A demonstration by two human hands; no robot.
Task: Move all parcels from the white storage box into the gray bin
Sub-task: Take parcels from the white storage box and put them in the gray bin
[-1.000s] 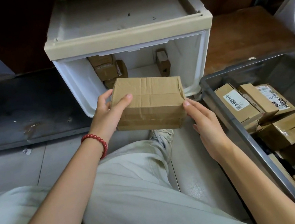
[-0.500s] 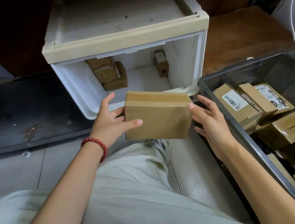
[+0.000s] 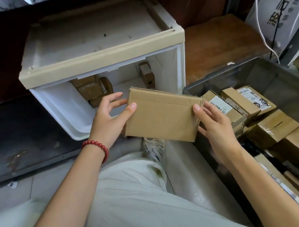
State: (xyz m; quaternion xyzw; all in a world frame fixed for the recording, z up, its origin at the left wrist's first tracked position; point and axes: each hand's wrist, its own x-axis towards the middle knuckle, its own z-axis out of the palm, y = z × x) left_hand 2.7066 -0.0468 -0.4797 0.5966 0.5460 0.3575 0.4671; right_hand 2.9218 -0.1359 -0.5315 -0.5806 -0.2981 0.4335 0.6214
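Parcel (image 3: 162, 115) is in the air, tilted, between the mouth of the box (image 3: 58, 108) and the bin (image 3: 287, 80), its right end over the bin's near corner as seen from the head view. Left hand (image 3: 108, 120) pinches the left edge, thumb on top, fingers behind. Right hand (image 3: 213, 120) grips the right end, thumb on the corner, fingers under. Both are clamped on it. Step as I read it: carry right, set down in the bin. I'd keep it above the rim, lead with the right hand, and let go with the left only once it's over the bin. Then lay it flat, not on edge. The near side is crowded with labelled parcels (image 3: 222, 105), so I'd aim for the barer far side. In the box: a stack (image 3: 89, 89) back left, an upright parcel (image 3: 147, 75) back right.
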